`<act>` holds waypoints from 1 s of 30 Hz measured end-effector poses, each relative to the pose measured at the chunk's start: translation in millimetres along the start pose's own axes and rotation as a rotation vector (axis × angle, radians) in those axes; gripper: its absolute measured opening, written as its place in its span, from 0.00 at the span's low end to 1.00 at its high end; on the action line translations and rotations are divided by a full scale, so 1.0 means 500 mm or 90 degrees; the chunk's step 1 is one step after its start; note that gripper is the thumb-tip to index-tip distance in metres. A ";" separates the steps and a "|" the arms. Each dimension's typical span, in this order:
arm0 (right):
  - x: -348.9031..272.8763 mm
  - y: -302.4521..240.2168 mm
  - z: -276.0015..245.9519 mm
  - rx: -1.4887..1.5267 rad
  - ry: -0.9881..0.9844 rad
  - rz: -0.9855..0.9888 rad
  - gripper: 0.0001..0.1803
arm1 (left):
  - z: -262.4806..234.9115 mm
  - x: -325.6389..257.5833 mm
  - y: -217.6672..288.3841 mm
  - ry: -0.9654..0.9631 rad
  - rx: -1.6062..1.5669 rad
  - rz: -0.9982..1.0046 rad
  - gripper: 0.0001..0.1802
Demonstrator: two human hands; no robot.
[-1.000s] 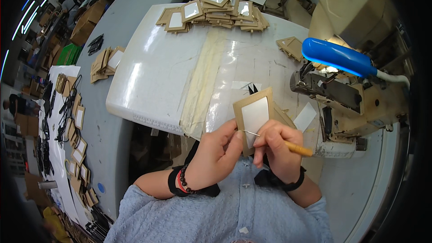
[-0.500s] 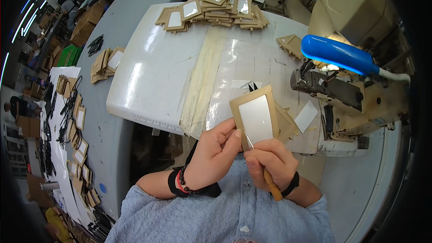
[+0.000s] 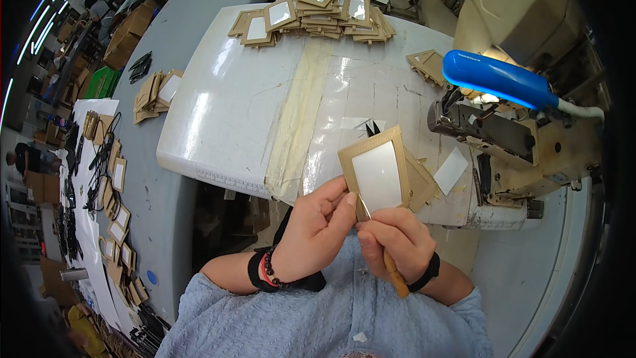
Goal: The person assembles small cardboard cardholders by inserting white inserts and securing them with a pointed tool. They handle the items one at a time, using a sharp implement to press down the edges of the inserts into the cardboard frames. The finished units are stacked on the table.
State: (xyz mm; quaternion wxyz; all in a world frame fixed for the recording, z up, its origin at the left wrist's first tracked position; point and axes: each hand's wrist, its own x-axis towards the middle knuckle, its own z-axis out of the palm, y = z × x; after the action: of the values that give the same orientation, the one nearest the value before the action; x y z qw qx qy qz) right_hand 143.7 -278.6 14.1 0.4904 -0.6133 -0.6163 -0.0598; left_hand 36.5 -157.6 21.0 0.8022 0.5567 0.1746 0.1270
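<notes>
My left hand (image 3: 318,229) pinches the lower left edge of a tan card holder (image 3: 379,176) with a pale clear window, tilted up off the table. Closed around the wooden handle of an awl (image 3: 396,278) is my right hand (image 3: 402,238). The awl's thin metal shaft lies against the holder's lower edge, close to my left thumb; its tip is hard to make out. Just behind the holder lie another tan piece (image 3: 419,184) and black pointed tips (image 3: 372,128), perhaps of a small tool, mostly hidden.
Tan holders are heaped (image 3: 318,16) at the table's far edge. A sewing machine (image 3: 490,129) with a blue lamp (image 3: 497,79) stands on the right, beside a white card (image 3: 450,172). Leftward, a grey bench (image 3: 199,33) borders the table, and more holders (image 3: 119,225) lie on white sheeting.
My right hand and the awl have shifted very slightly, the handle's end moving a little to the left. The holder and my left hand stay almost where they were.
</notes>
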 end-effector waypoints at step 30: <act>-0.011 0.004 -0.004 0.175 0.037 0.141 0.02 | -0.012 0.001 -0.008 -0.014 0.000 -0.045 0.19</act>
State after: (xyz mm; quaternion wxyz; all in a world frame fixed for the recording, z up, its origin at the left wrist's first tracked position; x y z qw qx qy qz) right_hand 145.0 -283.3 10.4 0.5907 -0.6027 -0.5329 0.0622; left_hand 34.5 -153.7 15.3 0.8078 0.5518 0.1853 0.0928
